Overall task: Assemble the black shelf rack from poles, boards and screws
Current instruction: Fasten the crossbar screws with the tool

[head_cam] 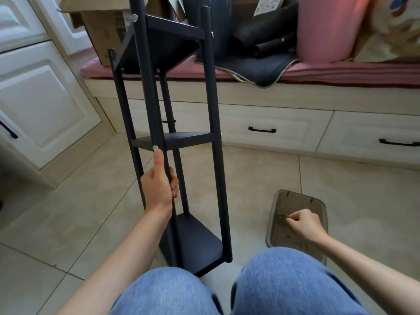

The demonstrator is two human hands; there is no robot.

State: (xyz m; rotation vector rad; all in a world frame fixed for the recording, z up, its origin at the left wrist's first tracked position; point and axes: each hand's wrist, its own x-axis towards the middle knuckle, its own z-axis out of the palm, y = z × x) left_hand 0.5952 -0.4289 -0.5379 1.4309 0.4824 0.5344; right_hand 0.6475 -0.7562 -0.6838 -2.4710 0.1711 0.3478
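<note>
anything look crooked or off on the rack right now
The rack leans, tilted rather than upright, steadied only by the left hand on one pole. The top board looks slanted against the poles. No damage shows.

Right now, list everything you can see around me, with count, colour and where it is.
shelf rack: one, black, three boards on four poles, standing on the floor ahead of the knees
screws: several, silver, at pole and board joints
tray: one, clear grey plastic, on the floor at right
tiled floor: beige
cabinet doors: white, at left
drawers: two, cream with black handles, under the bench
cardboard box: one, brown, on the bench
pink roll: one, on the bench
knees: two, blue jeans
left hand: grips a front pole
right hand: over the tray, pinching a small item
</note>
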